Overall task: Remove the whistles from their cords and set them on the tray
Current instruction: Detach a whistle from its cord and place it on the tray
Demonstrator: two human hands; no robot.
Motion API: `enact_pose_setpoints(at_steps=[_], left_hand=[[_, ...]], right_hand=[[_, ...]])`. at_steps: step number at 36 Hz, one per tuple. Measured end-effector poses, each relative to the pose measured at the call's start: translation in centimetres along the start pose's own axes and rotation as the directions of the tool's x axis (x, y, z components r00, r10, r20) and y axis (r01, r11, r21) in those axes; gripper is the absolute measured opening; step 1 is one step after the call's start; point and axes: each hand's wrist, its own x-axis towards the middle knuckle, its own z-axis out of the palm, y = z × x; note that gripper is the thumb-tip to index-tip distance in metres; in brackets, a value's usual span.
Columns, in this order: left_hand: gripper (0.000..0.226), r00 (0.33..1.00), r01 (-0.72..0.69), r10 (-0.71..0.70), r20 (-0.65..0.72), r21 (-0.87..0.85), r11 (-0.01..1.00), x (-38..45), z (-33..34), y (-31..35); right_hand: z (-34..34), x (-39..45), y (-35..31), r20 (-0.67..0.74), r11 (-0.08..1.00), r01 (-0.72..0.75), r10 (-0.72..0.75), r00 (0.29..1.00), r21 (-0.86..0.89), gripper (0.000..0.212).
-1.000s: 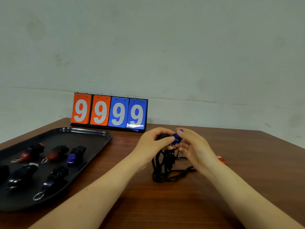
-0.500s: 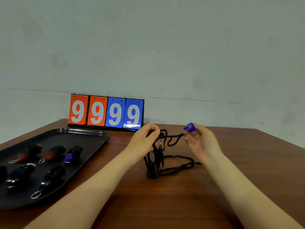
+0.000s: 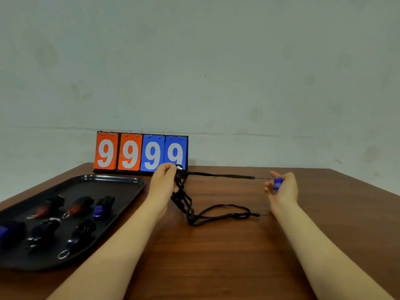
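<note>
My right hand (image 3: 281, 189) pinches a small blue whistle (image 3: 277, 183) above the right part of the wooden table. A black cord (image 3: 218, 175) runs taut from the whistle leftward to my left hand (image 3: 163, 181), which grips a bunch of black cords (image 3: 181, 177). More cord loops (image 3: 220, 215) hang from that hand and lie on the table between my arms. The black tray (image 3: 121, 181) at the left holds several whistles: two red-and-black (image 3: 76, 205), blue ones (image 3: 101, 206), and black ones (image 3: 44, 231).
A flip scoreboard (image 3: 140, 153) showing 9999 on orange and blue cards stands at the table's far edge against the wall, just behind my left hand. The tray reaches the table's left edge.
My hands have pulled apart: the right hand moved right with the blue whistle, the left moved slightly up and left, and the cord between them has stretched taut.
</note>
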Motion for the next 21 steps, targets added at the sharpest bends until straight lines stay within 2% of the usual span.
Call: enact_pose_setpoints(at_steps=[1,2,3,5,6,7,8,9,10,12,15,17,19,21], left_hand=[[0.022,1.000,0.009,-0.008,0.018,-0.020,1.000,-0.2,0.1,0.2],[0.022,0.999,0.015,-0.013,0.043,-0.046,0.999,-0.4,0.2,0.4],[0.022,0.997,0.018,-0.013,0.071,-0.068,0.998,-0.6,0.3,0.4],[0.021,0.992,0.007,0.005,0.122,-0.093,0.996,-1.0,0.5,0.8],[0.021,0.989,0.006,0.010,0.145,-0.107,0.994,-1.2,0.6,0.9],[0.020,0.987,0.008,0.012,0.163,-0.123,0.992,-1.3,0.7,1.0],[0.020,0.984,0.005,0.020,0.178,-0.139,0.990,-1.4,0.8,1.0],[0.020,0.981,-0.002,0.031,0.192,-0.149,0.989,-1.4,0.9,1.1],[0.019,0.978,-0.010,0.041,0.204,-0.150,0.989,-1.5,1.1,1.1],[0.018,0.975,-0.023,0.055,0.214,-0.153,0.988,-1.5,1.3,0.8],[0.015,0.974,-0.041,0.070,0.216,-0.138,0.990,-1.3,1.4,0.5],[0.016,0.973,-0.043,0.067,0.222,-0.111,0.993,-1.2,1.4,0.4],[0.017,0.971,-0.046,0.061,0.232,-0.072,0.996,-1.1,1.3,0.4],[0.018,0.965,-0.042,0.045,0.260,-0.017,0.999,-1.0,1.1,0.4]], right_hand=[[-0.1,0.2,0.3,-0.006,0.983,0.048,-0.050,0.999,-0.177,0.029],[-0.2,0.3,0.5,0.018,0.920,0.117,-0.119,0.993,-0.374,0.027],[-0.3,0.3,0.9,0.084,0.789,0.200,-0.187,0.979,-0.581,0.025],[-0.2,0.2,1.7,0.260,0.392,0.327,-0.215,0.941,-0.860,0.018],[-0.2,-0.1,2.1,0.318,0.215,0.356,-0.191,0.929,-0.910,0.023],[0.1,-0.4,2.5,0.379,0.113,0.402,-0.181,0.908,-0.909,0.034],[0.5,-0.9,2.8,0.456,0.104,0.475,-0.165,0.875,-0.874,0.041],[1.0,-1.5,3.0,0.538,0.166,0.555,-0.135,0.832,-0.815,0.042],[1.4,-2.3,3.1,0.620,0.277,0.620,-0.097,0.778,-0.734,0.039],[2.1,-4.1,3.6,0.743,0.460,0.653,0.023,0.669,-0.602,0.029],[2.8,-5.9,4.5,0.826,0.547,0.666,0.089,0.557,-0.508,0.018],[3.1,-6.5,4.9,0.833,0.558,0.677,0.046,0.552,-0.480,0.015],[3.2,-6.4,4.8,0.810,0.556,0.680,-0.021,0.586,-0.477,0.025],[3.3,-6.0,4.4,0.767,0.607,0.631,-0.054,0.639,-0.483,0.028]])
